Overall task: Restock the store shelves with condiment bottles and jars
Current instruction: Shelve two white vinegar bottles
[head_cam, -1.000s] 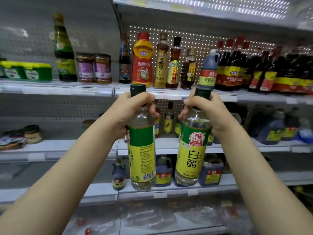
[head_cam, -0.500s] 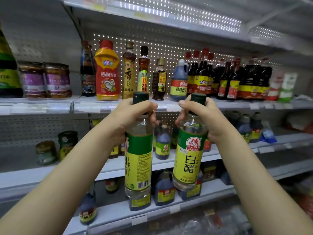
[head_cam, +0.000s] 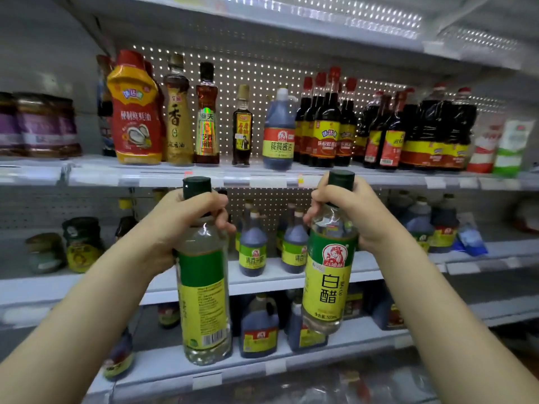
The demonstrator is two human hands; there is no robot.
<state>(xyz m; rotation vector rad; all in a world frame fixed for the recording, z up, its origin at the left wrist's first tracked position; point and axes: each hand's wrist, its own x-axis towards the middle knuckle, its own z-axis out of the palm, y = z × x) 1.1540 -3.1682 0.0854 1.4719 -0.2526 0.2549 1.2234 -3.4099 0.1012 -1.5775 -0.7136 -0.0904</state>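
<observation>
Both vinegar bottles hang in the air before the shelves, carried by the neck alone: the left hand [head_cam: 186,217] wraps its grip under the cap of the left bottle [head_cam: 204,287], the right hand [head_cam: 347,211] does likewise on the right bottle [head_cam: 328,275]. With the weight low, either could swing and knock the shelf edge [head_cam: 262,179] or the small dark bottles [head_cam: 253,252] behind, or slip through the fingers. Both forearms reach forward and up, wrists level, bottles near upright and apart.
</observation>
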